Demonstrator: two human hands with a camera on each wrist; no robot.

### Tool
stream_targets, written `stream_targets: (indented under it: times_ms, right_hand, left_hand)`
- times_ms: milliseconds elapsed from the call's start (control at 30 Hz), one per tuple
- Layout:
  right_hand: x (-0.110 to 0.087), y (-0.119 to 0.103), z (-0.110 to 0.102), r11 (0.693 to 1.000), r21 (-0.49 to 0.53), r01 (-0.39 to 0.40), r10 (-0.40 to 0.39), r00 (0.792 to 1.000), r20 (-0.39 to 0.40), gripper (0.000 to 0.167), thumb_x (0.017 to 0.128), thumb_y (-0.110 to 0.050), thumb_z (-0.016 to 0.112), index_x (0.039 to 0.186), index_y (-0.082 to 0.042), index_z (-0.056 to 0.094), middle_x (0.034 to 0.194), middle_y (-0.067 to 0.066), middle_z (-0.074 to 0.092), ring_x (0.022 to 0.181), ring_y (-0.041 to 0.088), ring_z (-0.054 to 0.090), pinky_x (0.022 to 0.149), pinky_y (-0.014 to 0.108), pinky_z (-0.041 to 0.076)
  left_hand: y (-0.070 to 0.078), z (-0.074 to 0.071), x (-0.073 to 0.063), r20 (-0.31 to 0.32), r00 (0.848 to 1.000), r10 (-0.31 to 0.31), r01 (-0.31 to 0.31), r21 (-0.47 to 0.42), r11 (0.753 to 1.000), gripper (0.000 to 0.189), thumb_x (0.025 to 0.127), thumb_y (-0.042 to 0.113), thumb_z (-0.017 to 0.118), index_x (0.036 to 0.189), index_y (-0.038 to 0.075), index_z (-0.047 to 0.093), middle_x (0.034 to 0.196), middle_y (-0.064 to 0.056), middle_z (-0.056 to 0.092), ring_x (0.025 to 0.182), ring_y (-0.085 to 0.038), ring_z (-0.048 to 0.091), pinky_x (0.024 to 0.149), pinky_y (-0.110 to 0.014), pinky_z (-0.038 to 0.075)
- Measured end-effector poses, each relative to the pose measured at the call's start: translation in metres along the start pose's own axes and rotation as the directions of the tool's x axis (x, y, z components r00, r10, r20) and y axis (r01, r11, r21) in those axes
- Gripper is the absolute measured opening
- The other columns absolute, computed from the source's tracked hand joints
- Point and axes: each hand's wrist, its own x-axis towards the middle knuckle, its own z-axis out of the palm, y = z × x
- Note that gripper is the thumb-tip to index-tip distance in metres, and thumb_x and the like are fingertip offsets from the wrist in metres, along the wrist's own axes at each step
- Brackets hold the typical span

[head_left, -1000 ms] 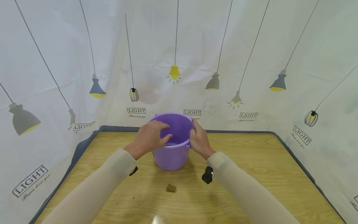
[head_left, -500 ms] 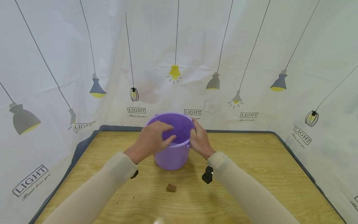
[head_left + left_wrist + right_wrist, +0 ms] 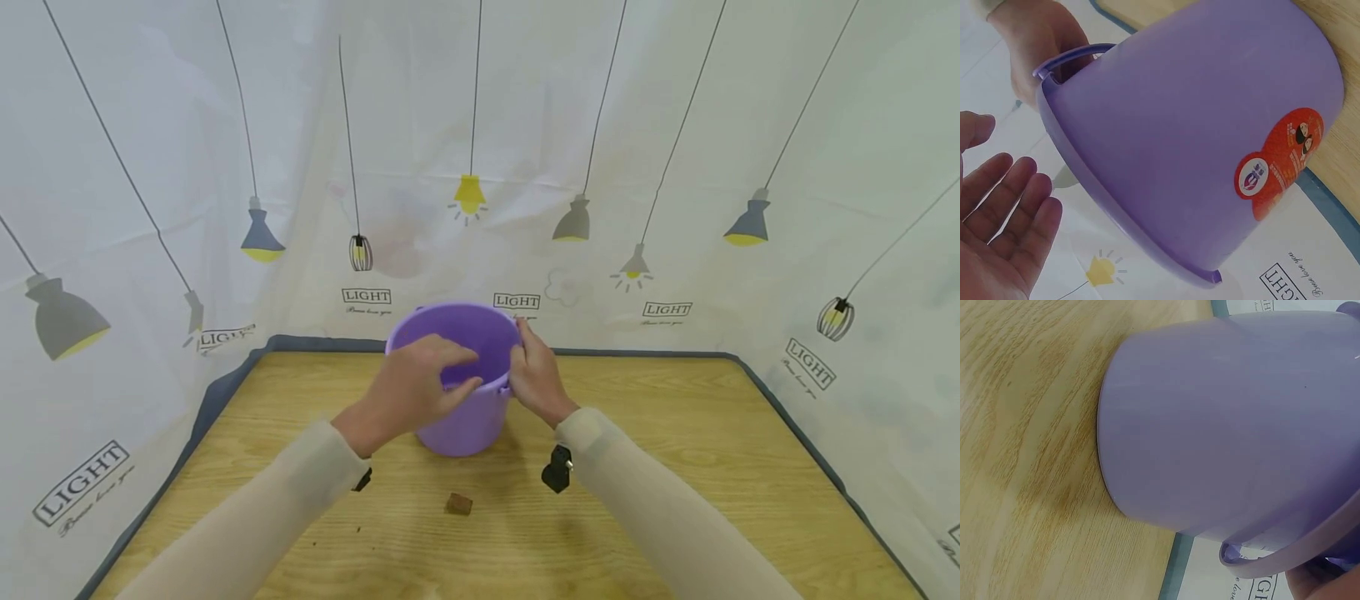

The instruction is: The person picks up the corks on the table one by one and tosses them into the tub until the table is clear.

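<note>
A purple bucket (image 3: 461, 429) stands upright on the wooden table. My right hand (image 3: 538, 377) grips its right rim by the handle joint, thumb along the edge. Over the near left part of the bucket's mouth hovers my left hand (image 3: 408, 383), with nothing in it. The left wrist view shows its fingers (image 3: 1013, 206) relaxed and spread, apart from the bucket (image 3: 1191, 125), which bears a red sticker (image 3: 1285, 162). In the right wrist view the handle (image 3: 1310, 544) lies along the bucket's side near my fingers. What lies inside the bucket is hidden.
A small brown block (image 3: 459, 504) lies on the table (image 3: 675, 500) in front of the bucket. A few dark crumbs (image 3: 358, 529) lie to its left. A white curtain (image 3: 420, 125) printed with lamps surrounds the table's back and sides.
My left hand has shifted to the right and slightly toward me over the bucket's mouth. My right hand, the bucket and the brown block have stayed put.
</note>
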Motion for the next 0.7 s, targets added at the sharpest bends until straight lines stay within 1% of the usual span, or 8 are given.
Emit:
stream_targets:
  times_ms: [233,300,400,433,500,567,633,700]
  right_hand:
    - [0.0,0.0,0.0,1.0,0.006,0.002,-0.002,1.0,-0.002,0.059,0.107,-0.015,0.03,0.165,-0.01,0.02,0.155,0.018,0.044,0.057,0.023,0.062,0.053,0.039,0.06]
    - [0.0,0.001,0.0,1.0,-0.007,0.006,-0.006,1.0,-0.008,0.058,0.107,-0.015,0.031,0.164,-0.009,0.022,0.156,0.018,0.043,0.064,0.026,0.065,0.054,0.038,0.06]
    - [0.001,0.003,0.001,1.0,-0.024,0.014,-0.014,1.0,-0.015,0.058,0.106,-0.017,0.031,0.164,-0.008,0.023,0.16,0.016,0.039,0.083,0.03,0.07,0.058,0.033,0.059]
    - [0.001,0.003,0.0,1.0,-0.022,0.015,-0.015,1.0,-0.013,0.059,0.106,-0.017,0.03,0.164,-0.007,0.023,0.16,0.017,0.039,0.085,0.031,0.07,0.058,0.033,0.059]
    - [0.0,0.002,0.0,1.0,-0.015,0.017,-0.017,1.0,-0.007,0.059,0.106,-0.018,0.03,0.164,-0.008,0.022,0.16,0.017,0.039,0.081,0.032,0.07,0.057,0.033,0.059]
    - [0.0,0.002,-0.001,1.0,-0.011,0.023,-0.023,1.0,-0.005,0.06,0.106,-0.018,0.03,0.164,-0.007,0.021,0.16,0.018,0.039,0.073,0.029,0.069,0.055,0.034,0.059]
    - [0.001,0.002,-0.001,1.0,-0.011,0.024,-0.024,1.0,-0.004,0.06,0.106,-0.018,0.03,0.164,-0.007,0.021,0.161,0.018,0.038,0.075,0.03,0.07,0.055,0.034,0.059]
    - [0.002,0.002,-0.001,1.0,-0.013,0.025,-0.025,1.0,-0.006,0.06,0.106,-0.017,0.03,0.164,-0.007,0.021,0.161,0.017,0.037,0.072,0.028,0.07,0.055,0.035,0.058]
  left_hand:
    - [0.009,-0.001,-0.008,-0.002,1.0,0.027,-0.027,0.015,1.0,0.026,0.083,0.022,0.085,0.102,0.005,0.078,0.094,-0.005,0.077,0.085,-0.018,0.07,0.079,-0.031,0.061]
    - [0.011,0.0,-0.01,-0.006,0.999,0.037,-0.037,0.008,0.999,0.026,0.083,0.021,0.085,0.102,0.005,0.078,0.093,-0.005,0.076,0.084,-0.018,0.07,0.077,-0.03,0.061]
    - [0.013,0.001,-0.014,-0.015,0.999,0.05,-0.05,-0.004,0.999,0.025,0.083,0.021,0.085,0.101,0.005,0.078,0.091,-0.004,0.076,0.082,-0.017,0.069,0.075,-0.029,0.06]
    - [0.013,0.002,-0.015,-0.018,0.998,0.054,-0.054,-0.009,0.998,0.025,0.083,0.021,0.085,0.101,0.005,0.078,0.091,-0.004,0.076,0.082,-0.017,0.069,0.075,-0.028,0.06]
    - [0.014,0.003,-0.017,-0.02,0.998,0.061,-0.061,-0.018,0.998,0.025,0.082,0.021,0.085,0.101,0.005,0.078,0.091,-0.005,0.076,0.081,-0.017,0.069,0.074,-0.028,0.06]
    - [0.014,0.004,-0.019,-0.017,0.998,0.065,-0.065,-0.021,0.998,0.025,0.082,0.021,0.085,0.101,0.005,0.078,0.09,-0.004,0.076,0.08,-0.017,0.069,0.074,-0.028,0.06]
    - [0.015,0.005,-0.02,-0.01,0.997,0.07,-0.071,-0.014,0.997,0.026,0.083,0.022,0.085,0.101,0.005,0.078,0.09,-0.005,0.076,0.08,-0.017,0.069,0.074,-0.029,0.06]
    - [0.015,0.005,-0.022,-0.002,0.997,0.077,-0.077,-0.001,0.997,0.026,0.083,0.023,0.085,0.1,0.006,0.079,0.091,-0.004,0.076,0.081,-0.016,0.069,0.075,-0.029,0.06]
